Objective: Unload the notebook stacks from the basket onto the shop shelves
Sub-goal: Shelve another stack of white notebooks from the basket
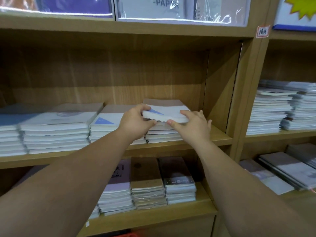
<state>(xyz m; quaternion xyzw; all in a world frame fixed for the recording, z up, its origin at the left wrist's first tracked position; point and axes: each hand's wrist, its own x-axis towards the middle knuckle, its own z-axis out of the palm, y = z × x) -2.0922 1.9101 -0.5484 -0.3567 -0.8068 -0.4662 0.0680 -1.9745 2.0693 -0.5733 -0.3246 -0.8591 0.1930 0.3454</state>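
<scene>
Now left hand [135, 120], right hand [195, 124] grip notebook bundle [165, 113] between them atop stack [162, 134].

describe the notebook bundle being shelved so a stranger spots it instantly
Follow the wooden middle shelf to its right end, beside the upright panel. On the rightmost pile sits a notebook bundle with a blue triangle on its cover. Alone among its neighbours, it is tilted and gripped by the left hand and right hand.

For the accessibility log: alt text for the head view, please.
The left hand and right hand grip a thin white-and-tan notebook bundle with a blue triangle by its ends, on top of the rightmost notebook stack on the middle wooden shelf. Other notebook stacks lie alongside.
</scene>
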